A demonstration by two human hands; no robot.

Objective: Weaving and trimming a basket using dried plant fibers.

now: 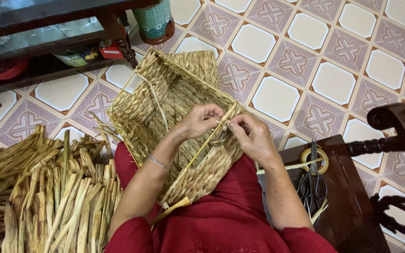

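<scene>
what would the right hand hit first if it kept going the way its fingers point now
Most likely the left hand: the right hand points up and left, fingertips nearly meeting it over the rim of the rectangular woven straw basket. Depth is hard to judge.

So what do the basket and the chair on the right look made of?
Basket: braided dried plant fibre, apparently straw or water hyacinth; tan, matte, with visible twisted strands. Chair: seemingly dark wood, glossy varnish, judging by turned, carved parts and highlights.
</scene>
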